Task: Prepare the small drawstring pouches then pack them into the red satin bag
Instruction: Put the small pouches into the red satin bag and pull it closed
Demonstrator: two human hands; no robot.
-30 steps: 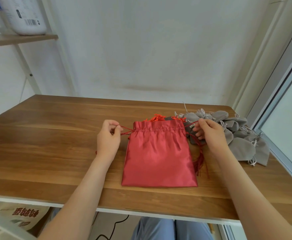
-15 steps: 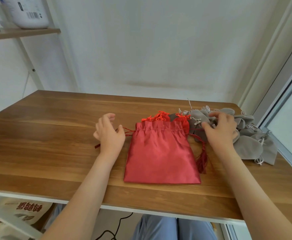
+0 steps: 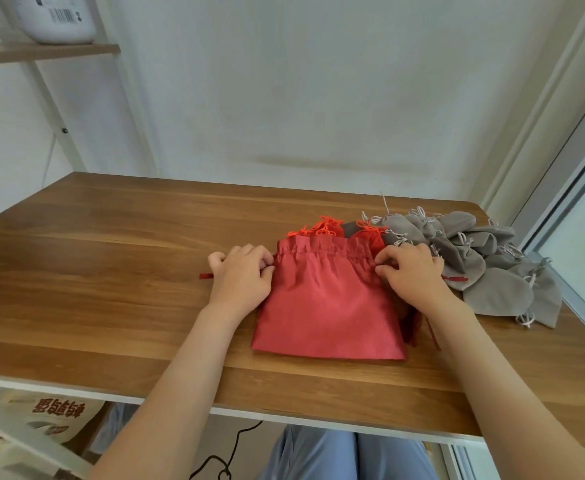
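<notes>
- The red satin bag (image 3: 329, 306) lies flat on the wooden table (image 3: 111, 271), between your two hands and right of the table's centre.
- Your left hand (image 3: 240, 277) sits at the left end of the bag's gathered neck; your right hand (image 3: 410, 271) sits at the right end.
- The bag's long axis runs near to far. The gathered mouth points to the far side and the closed bottom to the near edge.
- Left hand: fingers curled, with thumb and fingertips nipping the left edge of the neck.
- Right hand: fingers curled, with thumb and fingertips nipping the right edge of the neck.
- A red cord end (image 3: 206, 276) shows on the table just left of your left hand.
- A dark red tassel (image 3: 414, 327) lies by the bag's right edge, partly under your right wrist.
- The grey pouches (image 3: 491, 265) lie heaped at the right, touching the back of your right hand.
- The small red pouches (image 3: 325, 228) lie just beyond the bag's mouth.
</notes>
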